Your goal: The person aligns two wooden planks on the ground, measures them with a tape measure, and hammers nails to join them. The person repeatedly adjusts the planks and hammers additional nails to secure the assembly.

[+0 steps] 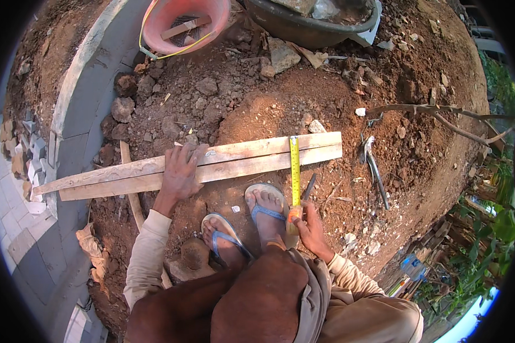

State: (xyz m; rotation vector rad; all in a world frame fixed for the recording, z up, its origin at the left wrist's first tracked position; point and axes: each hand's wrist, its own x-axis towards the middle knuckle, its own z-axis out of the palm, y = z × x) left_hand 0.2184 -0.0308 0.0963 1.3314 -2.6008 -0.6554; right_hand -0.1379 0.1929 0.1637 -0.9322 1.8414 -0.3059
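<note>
Two narrow wooden boards (252,161) lie side by side across the soil in front of me, with a thin dark gap between them. My left hand (180,171) grips them left of their middle, its fingers curled over the far edge. Low at the right, my right hand (311,227) is closed around an orange-and-yellow tape measure (293,216). Its yellow blade runs out away from me and crosses the boards near their right end, the tip at the far edge. My feet, in blue-strapped sandals (266,212), stand just on the near side of the boards.
A red bucket (149,28) with wood scraps stands at the far left, beside a dark basin (292,28) holding rubble. A curved block wall (74,131) borders the left. Stones, a bare branch (418,107) and a plastic bottle (413,267) lie around.
</note>
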